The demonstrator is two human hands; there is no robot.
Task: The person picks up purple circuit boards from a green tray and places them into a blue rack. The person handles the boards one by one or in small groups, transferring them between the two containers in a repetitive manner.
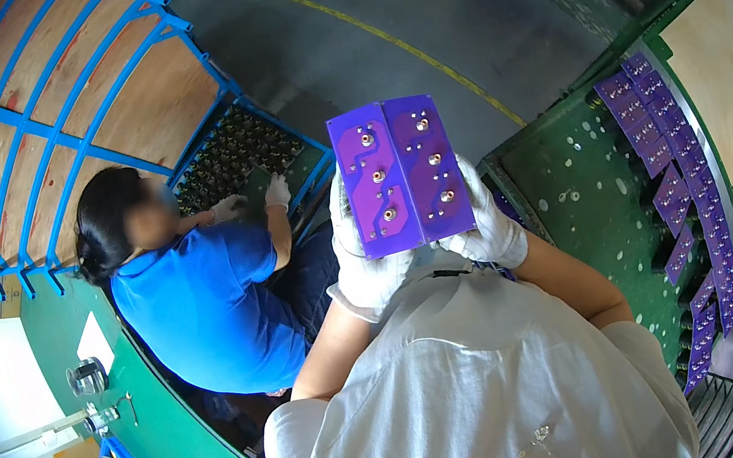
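Two purple circuit boards, a left one [361, 153] and a right one [435, 136], are held up side by side in front of me, their long edges meeting. Brass-coloured posts and small solder points stand out on the faces turned toward me. My left hand [368, 271], in a white glove, grips the left board by its outer side and lower edge. Gloved in white too, my right hand [496, 231] is closed around the outer side and lower corner of the right board. The boards hide most of my fingers and whatever is on their far sides.
A co-worker in a blue shirt [205, 316] sits at my left, gloved hands over a blue-framed rack [322, 173] of dark parts. Rows of purple boards [695, 171] line the green bench [581, 221] at my right. A green table [61, 332] stands far left.
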